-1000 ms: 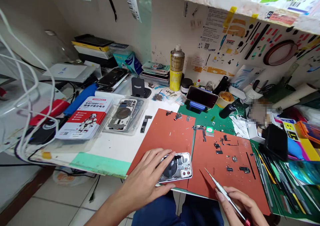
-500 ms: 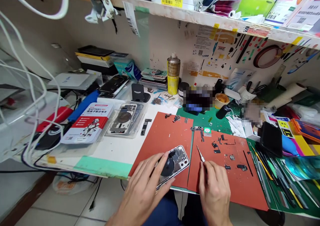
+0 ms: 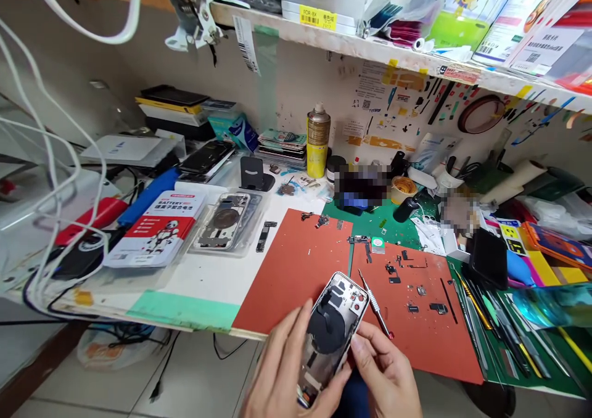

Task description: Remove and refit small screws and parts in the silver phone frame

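Reddish-brown mats (image 3: 282, 282) cover the near part of your cluttered bench, before a wall dotted with tape scraps. Your left hand (image 3: 277, 365) is wrapped around the opened phone housing (image 3: 326, 325), fingers along one long side and thumb on the other. Your right hand (image 3: 386, 368) has thumb and fingertips drawn close together at the opposite rim; whether they pinch it or merely rest there, you can't tell from this view. The housing lies slantwise over the bench's near edge, camera openings pointing away from you. To work well, let the left hand carry the weight, press only on the frame's sides, and keep fingertips off the exposed inside; bringing it fully over the mat would be safer should it slip. Both your wrists come in low from the near side, palms turned inward towards each other. Just beyond, the screwdriver (image 3: 375, 304) lies on the mat, then loose small parts (image 3: 394, 276), with a row of tools (image 3: 513, 328) farther right.
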`<state>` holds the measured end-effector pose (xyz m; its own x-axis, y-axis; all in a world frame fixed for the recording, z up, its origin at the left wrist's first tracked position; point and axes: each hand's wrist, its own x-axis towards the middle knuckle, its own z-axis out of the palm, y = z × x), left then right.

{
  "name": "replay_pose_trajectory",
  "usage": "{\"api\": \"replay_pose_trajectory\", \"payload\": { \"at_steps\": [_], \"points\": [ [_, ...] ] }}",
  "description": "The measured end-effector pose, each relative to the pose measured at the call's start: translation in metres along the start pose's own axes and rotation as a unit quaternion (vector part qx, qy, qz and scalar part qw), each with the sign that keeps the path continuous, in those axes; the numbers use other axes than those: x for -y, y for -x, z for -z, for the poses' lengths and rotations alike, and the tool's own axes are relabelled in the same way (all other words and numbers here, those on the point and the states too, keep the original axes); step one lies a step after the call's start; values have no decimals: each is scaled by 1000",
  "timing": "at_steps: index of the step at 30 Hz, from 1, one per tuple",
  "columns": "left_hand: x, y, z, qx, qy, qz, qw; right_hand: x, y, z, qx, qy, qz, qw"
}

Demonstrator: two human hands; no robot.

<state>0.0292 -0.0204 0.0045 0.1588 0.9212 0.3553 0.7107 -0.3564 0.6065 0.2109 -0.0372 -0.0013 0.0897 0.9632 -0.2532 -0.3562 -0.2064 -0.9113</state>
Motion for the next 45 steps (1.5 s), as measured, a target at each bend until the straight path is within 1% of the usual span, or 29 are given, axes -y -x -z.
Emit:
{"api": "replay_pose_trajectory", "payload": {
  "at_steps": [1,2,3,4,5,6,8,10,11,13,14,15,16,18,19,20,21,22,23,25,27,31,34,36,38,42,45],
  "points": [
    [3,-3,5,29,62,36,997,5,1,3,3,9,-10,1000],
    [5,-7,10,65,154,64,984,10,2,5,7,22,-18,1000],
    [7,-13,13,98,257,100,956,15,3,6,12,36,-25,999],
    [6,-20,14,149,354,144,912,20,4,7,19,50,-32,998],
    [4,-26,13,193,431,189,861,24,4,6,28,62,-39,997],
    [1,-32,11,212,496,226,811,27,4,6,37,72,-45,996],
    [-9,-38,2,223,598,303,708,31,3,3,45,88,-55,994],
    [-19,-38,-7,214,651,377,623,31,2,2,32,109,-60,992],
    [-23,-36,-11,203,668,408,588,30,2,3,18,123,-56,991],
    [-29,-30,-15,165,697,451,532,25,3,6,-22,163,-36,986],
    [-31,-27,-15,144,712,463,507,22,5,8,-46,193,-13,980],
    [-33,-25,-14,124,727,471,485,18,6,9,-70,231,23,970],
    [-33,-23,-14,110,742,473,463,14,8,10,-94,275,71,954],
    [-34,-20,-13,93,769,466,427,6,11,7,-137,365,185,902],
    [-34,-19,-13,89,779,462,415,3,13,4,-151,400,237,872],
    [-34,-18,-15,85,785,457,409,2,14,0,-159,426,278,846],
    [-34,-18,-16,81,788,453,408,1,14,-3,-161,443,305,827],
    [-34,-17,-18,76,790,450,410,0,15,-7,-160,454,321,815],
    [-33,-17,-20,70,789,450,412,1,15,-9,-158,461,327,810],
    [-33,-18,-23,59,786,457,412,3,15,-9,-157,467,323,808],
    [-33,-20,-24,54,779,467,415,6,16,-3,-149,467,314,813],
    [-32,-24,-22,53,770,470,428,13,15,14,-77,464,295,832],
    [-30,-20,-24,66,775,467,420,20,13,16,-24,458,293,839],
    [-29,-17,-27,77,788,452,410,25,10,11,2,454,295,841],
    [-30,-14,-30,85,806,430,398,27,9,1,17,455,298,839],
    [-32,-12,-32,92,832,395,379,26,8,-20,2,462,289,839],
    [-33,-11,-32,89,837,379,384,24,6,-29,-4,459,285,841]
  ]
}}
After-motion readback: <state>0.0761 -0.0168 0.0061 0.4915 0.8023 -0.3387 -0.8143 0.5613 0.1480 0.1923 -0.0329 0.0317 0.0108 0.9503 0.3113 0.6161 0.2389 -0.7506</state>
